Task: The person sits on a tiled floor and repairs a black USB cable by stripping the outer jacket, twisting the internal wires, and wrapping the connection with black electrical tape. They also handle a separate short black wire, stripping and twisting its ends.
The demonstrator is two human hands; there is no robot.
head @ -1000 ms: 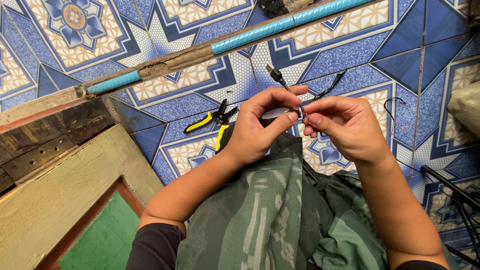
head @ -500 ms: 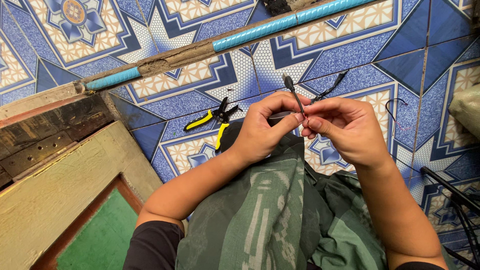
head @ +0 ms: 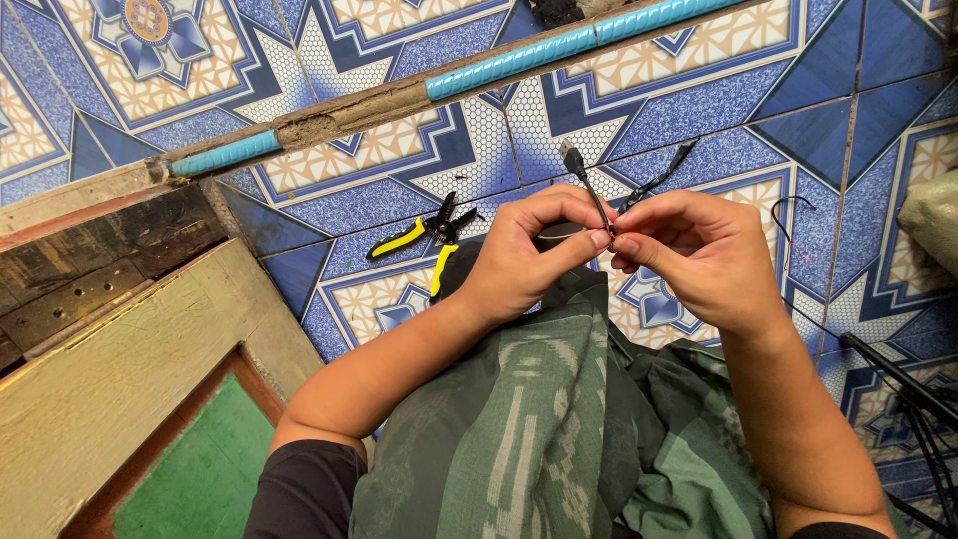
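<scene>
My left hand (head: 529,255) and my right hand (head: 699,255) meet above my lap, fingertips pinched together on a thin black cable (head: 597,205). The cable's end with a small connector (head: 572,158) sticks up between the two hands. A second black strand (head: 659,178) runs out past my right hand's fingers. Yellow-handled wire strippers (head: 424,235) lie on the tiled floor just left of my left hand. A green patterned cloth (head: 559,419) covers my lap under both forearms.
Blue patterned floor tiles (head: 798,90) lie all around. A rod with blue wrapping (head: 519,60) crosses the floor at the top. A wooden door frame with a green panel (head: 120,399) fills the lower left. Black cables (head: 898,379) trail at the right, near a pale bag (head: 933,215).
The connector end of the cable has swung from pointing left to sticking upright between my hands. Both hands have stayed pinched together on the cable.
</scene>
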